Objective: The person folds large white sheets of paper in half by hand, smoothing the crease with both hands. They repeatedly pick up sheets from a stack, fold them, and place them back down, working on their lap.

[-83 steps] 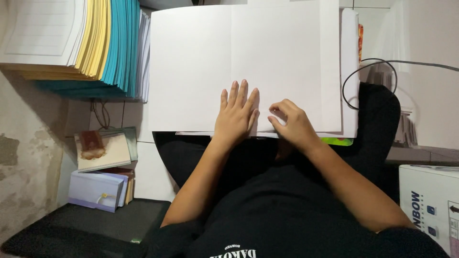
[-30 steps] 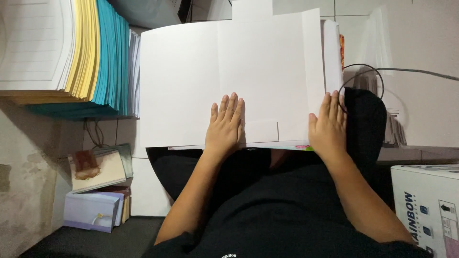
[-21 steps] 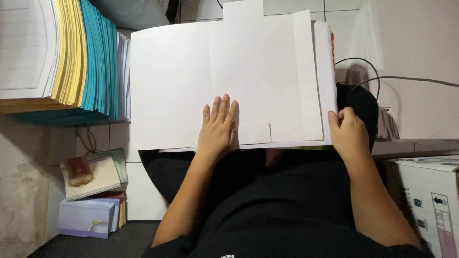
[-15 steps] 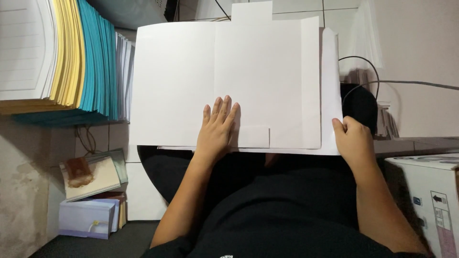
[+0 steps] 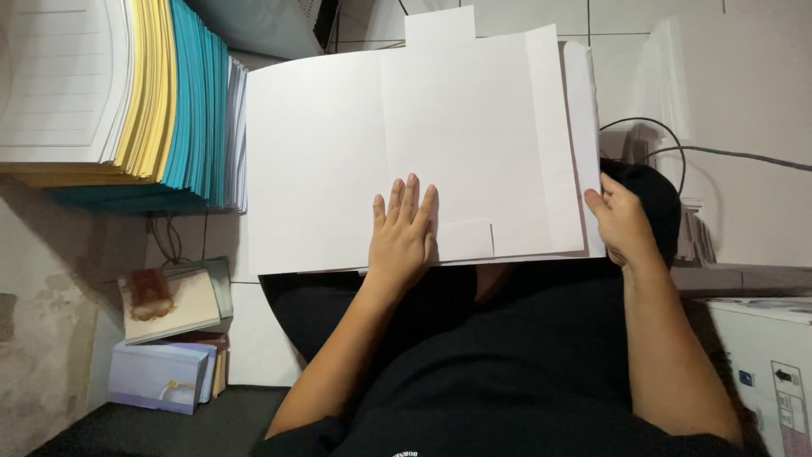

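Left hand: my left hand [image 5: 404,233] lies flat, palm down, fingers spread a little, pressing on the white card sheet [image 5: 406,152] near its lower edge; it grips nothing.
Right hand: my right hand [image 5: 622,222] is clamped on the right edge of the sheet, thumb on top of the narrow folded flap [image 5: 582,144], fingers curled behind it.
Hands apart: well apart, left near the middle of the sheet, right at its right edge.
Sheet: big white card, lies across my lap in front of me, creased into panels; a small tab [image 5: 440,27] sticks out at the top edge, a small square flap [image 5: 465,240] sits just beside my left fingers at the bottom edge.
Lap: black clothes [image 5: 507,364] under the sheet's lower edge.
Left side: tall stack of paper [image 5: 118,93], white, then yellow, then teal edges, just beside the sheet's left edge.
Below the stack: spiral notebook [image 5: 169,298] with a brown picture, standing over a pale lilac box [image 5: 161,377].
Right side: black cable [image 5: 677,152] curving along the white wall, near my right hand.
Lower right corner: white carton [image 5: 765,372], partly cut off by the frame.
Floor: dark, at the lower left.
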